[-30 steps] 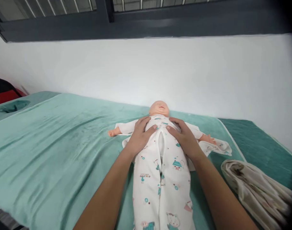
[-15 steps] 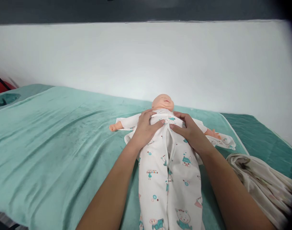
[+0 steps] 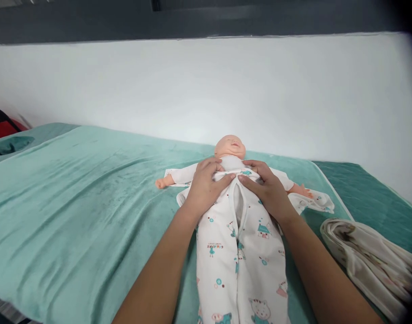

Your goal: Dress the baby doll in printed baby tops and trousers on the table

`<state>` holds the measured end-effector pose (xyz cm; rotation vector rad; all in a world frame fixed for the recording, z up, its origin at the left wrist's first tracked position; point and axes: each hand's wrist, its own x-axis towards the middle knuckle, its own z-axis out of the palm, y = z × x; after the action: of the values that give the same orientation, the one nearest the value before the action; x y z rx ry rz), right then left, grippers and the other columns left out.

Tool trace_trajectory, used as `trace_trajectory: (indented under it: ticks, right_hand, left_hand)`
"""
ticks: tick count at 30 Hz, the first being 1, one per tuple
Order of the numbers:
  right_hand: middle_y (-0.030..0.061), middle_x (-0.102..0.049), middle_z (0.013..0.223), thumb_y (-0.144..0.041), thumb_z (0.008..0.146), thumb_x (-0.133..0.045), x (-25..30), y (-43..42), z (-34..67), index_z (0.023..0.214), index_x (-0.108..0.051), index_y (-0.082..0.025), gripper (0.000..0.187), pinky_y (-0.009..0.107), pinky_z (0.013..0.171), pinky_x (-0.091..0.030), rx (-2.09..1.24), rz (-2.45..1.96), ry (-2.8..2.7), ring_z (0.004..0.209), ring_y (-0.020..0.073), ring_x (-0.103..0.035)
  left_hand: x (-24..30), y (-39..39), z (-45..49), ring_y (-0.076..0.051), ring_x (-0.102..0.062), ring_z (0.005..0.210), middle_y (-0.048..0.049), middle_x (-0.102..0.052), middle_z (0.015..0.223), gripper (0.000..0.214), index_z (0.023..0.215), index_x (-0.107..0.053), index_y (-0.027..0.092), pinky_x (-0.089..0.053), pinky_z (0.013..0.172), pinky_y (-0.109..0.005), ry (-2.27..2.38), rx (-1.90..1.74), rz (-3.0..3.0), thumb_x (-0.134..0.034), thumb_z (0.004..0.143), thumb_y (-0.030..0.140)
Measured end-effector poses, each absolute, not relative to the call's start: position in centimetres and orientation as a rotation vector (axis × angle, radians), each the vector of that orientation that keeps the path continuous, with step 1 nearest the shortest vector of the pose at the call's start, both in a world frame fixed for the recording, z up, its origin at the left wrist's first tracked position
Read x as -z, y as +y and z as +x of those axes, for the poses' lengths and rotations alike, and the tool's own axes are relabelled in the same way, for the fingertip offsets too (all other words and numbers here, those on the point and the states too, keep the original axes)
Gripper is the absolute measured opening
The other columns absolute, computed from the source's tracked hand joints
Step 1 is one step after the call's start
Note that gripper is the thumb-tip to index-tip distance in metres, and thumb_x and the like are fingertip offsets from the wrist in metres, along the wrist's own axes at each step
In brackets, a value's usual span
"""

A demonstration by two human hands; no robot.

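A baby doll (image 3: 230, 146) lies on its back on a teal blanket (image 3: 74, 189), arms spread, head toward the wall. It wears a white romper (image 3: 239, 252) with small teal and pink prints, whose front gapes open below the chest. My left hand (image 3: 206, 185) rests on the doll's chest and pinches the romper's left front edge near the collar. My right hand (image 3: 268, 189) does the same on the right edge. The two thumbs almost meet at the middle of the chest, where the edges are drawn together.
A folded cream cloth (image 3: 368, 261) lies on the blanket at the right, near my right forearm. A darker green cover (image 3: 371, 193) shows beyond it. A white wall (image 3: 206, 90) runs right behind the doll's head. Something red and black (image 3: 3, 128) sits far left.
Both hands have slid slightly up toward the collar and drawn the romper's front edges closer together at the chest. The camera has tilted down, so the window bars are out of view.
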<state>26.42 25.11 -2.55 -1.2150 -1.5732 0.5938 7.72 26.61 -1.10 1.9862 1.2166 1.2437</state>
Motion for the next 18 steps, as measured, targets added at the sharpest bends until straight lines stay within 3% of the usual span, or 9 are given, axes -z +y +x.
trace_trajectory:
  ticks: [7,11,18]
  right_hand:
    - [0.0043,-0.062,0.124,-0.044,0.081,-0.071,2.48,25.18,26.22,0.070,-0.062,-0.021,0.027,0.040,0.100,-0.040,-0.526,-1.215,-1.556,0.109,0.0222,-0.058]
    - [0.0038,-0.062,0.124,-0.044,0.078,-0.073,2.35,25.12,26.23,0.066,-0.062,-0.021,0.029,0.040,0.099,-0.041,-0.554,-1.218,-1.559,0.108,0.0225,-0.058]
    - [0.0042,-0.061,0.126,-0.045,0.077,-0.074,2.29,25.13,26.36,0.065,-0.061,-0.021,0.031,0.038,0.089,-0.041,-0.597,-1.220,-1.552,0.111,0.0240,-0.057]
  left_hand:
    - [0.95,26.24,8.20,-0.021,-0.053,0.118,-0.0047,-0.065,0.117,0.029,0.068,-0.055,0.021,-0.041,0.104,-0.039,1.246,-1.339,2.170,-0.057,0.092,0.037]
    - [0.91,25.90,8.49,-0.018,-0.055,0.100,-0.0039,-0.066,0.095,0.037,0.060,-0.050,0.021,-0.043,0.092,-0.036,1.249,-1.419,2.229,-0.050,0.095,0.033]
    - [1.48,26.05,8.69,-0.014,-0.042,0.063,0.0015,-0.044,0.056,0.046,0.053,-0.034,0.020,-0.036,0.067,-0.031,1.272,-1.559,2.266,-0.048,0.096,0.030]
